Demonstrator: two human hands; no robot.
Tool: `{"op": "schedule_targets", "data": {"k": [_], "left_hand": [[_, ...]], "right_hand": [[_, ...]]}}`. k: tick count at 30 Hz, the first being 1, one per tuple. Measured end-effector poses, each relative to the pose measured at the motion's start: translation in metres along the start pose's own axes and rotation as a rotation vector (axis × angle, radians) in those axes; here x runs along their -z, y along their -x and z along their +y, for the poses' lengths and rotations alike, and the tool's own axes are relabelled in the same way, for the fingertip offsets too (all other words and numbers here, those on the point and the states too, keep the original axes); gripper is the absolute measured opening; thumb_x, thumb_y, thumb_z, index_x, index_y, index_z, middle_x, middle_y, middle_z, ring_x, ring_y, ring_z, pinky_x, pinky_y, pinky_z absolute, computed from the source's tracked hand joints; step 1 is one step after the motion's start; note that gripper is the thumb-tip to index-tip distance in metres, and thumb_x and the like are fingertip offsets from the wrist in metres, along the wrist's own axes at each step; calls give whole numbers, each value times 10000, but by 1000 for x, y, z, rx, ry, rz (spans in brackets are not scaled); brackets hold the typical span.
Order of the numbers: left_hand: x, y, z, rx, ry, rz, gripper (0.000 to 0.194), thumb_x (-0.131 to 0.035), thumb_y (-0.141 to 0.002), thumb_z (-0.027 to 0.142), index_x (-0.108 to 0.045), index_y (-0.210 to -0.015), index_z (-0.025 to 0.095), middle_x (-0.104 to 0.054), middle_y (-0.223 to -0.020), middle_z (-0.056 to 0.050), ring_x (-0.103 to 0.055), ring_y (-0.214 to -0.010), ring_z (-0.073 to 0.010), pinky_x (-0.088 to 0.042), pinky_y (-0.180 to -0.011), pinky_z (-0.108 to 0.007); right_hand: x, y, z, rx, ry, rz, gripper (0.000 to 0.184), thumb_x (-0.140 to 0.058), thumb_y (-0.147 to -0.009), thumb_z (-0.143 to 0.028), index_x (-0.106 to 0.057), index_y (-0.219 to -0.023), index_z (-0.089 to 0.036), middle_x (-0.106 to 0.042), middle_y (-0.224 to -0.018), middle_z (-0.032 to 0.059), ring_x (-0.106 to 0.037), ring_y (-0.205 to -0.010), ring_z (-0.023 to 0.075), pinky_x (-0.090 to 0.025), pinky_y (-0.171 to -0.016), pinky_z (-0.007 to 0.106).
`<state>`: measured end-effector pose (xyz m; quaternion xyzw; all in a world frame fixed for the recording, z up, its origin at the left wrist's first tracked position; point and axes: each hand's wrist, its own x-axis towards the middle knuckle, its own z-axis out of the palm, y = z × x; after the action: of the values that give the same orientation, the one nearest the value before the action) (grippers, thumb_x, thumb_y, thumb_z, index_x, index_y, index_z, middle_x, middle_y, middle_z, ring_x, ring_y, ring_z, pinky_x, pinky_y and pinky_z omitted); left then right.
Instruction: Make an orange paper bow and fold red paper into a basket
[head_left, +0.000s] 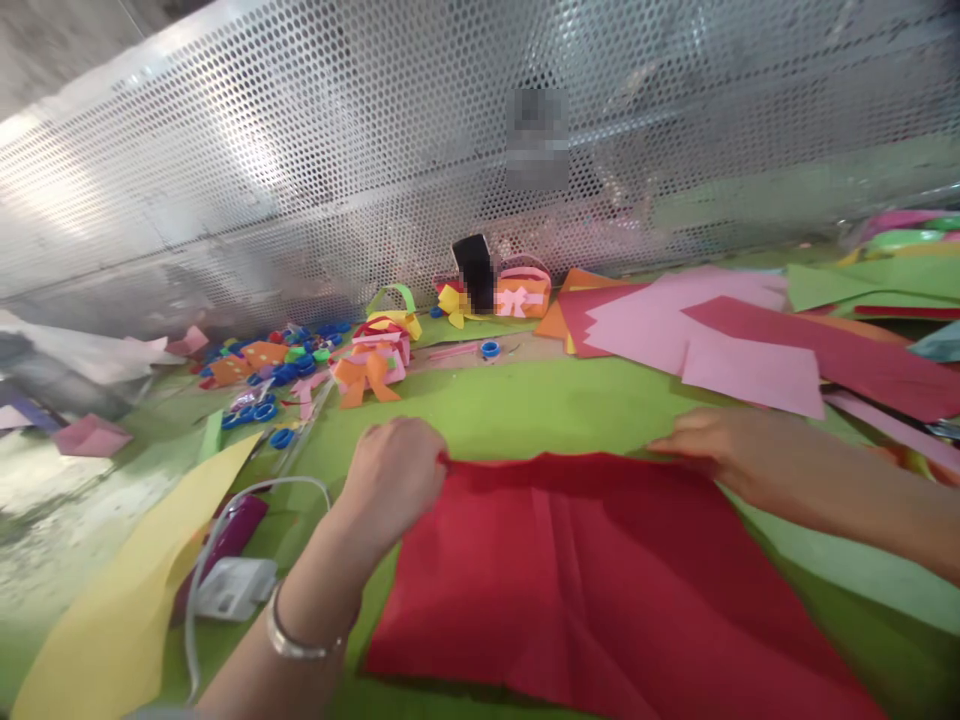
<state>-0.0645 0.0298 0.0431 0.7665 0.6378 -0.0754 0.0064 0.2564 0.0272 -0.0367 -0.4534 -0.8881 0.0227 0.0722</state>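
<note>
1. Left hand (397, 475) is curled into a fist, clamped on the far left corner of the red sheet (555, 560). Fingertips are tucked out of sight.
2. Right hand (697, 445) looks pinched on the same far edge, over at the other corner. Part of that pinch is hidden, but thumb and fingers seem together on the sheet.
3. So the sheet hangs between the two grips and spreads toward the wearer. I'd guess the wide hold is there to keep that far edge stretched; it's a bit wavy in the middle, with creases running down from it.
4. Just beyond the grips is green table surface (540, 400), which probably gives the hands some elbow room.
5. Past the right hand, pink sheets (645, 325) lie loosely overlapped, maybe so any one's easy to grab.
6. Beyond the left hand sits a small orange-and-pink craft piece (367, 370), likely parked out of the way.
7. Left of the left forearm: white plug (236, 588), its cable (189, 610) and a yellow sheet (112, 600), all well apart from the red one.
</note>
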Motion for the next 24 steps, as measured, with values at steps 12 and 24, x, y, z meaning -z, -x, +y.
{"op": "schedule_targets", "data": {"k": [12,24], "left_hand": [[-28,-34,-10,-130,690,96,111,-640,-720,303,-637,-725,192,-591,-600,50,-556,-599,-135,-411,-571,-238],[-31,-24,-14,-84,889,-73,615,-767,-614,325,-546,-1157,139,-718,-951,-91,-684,-739,-214,-539,-595,-295]], "right_hand": [[17,-16,-38,-76,8,84,724,-649,-727,-230,-401,-1405,-175,-548,-1333,151,-549,-1158,327,-482,-906,460],[28,-66,-49,-371,-403,-136,84,-596,-675,-194,-663,-724,-186,-703,-719,17,-643,-673,195,-409,-526,252]]}}
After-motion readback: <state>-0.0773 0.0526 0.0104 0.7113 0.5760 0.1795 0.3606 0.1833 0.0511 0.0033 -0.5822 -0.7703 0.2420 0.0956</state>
